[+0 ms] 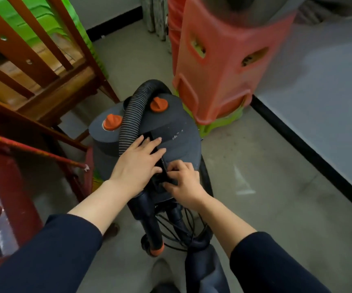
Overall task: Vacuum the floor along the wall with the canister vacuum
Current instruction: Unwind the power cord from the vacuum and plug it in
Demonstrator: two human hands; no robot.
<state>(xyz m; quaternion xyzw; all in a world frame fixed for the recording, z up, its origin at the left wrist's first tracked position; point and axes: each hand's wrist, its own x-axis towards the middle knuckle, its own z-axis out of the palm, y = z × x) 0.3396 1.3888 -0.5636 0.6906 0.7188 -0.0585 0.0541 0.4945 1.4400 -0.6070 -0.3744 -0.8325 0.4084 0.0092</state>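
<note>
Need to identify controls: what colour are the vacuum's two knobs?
Orange knobs, head view.

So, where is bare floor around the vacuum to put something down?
Widest free patch: the floor between the vacuum and the black baseboard. A narrower strip runs beyond, between the wooden chair and the stacked stools. Left of the vacuum is crowded by the red frame.
</note>
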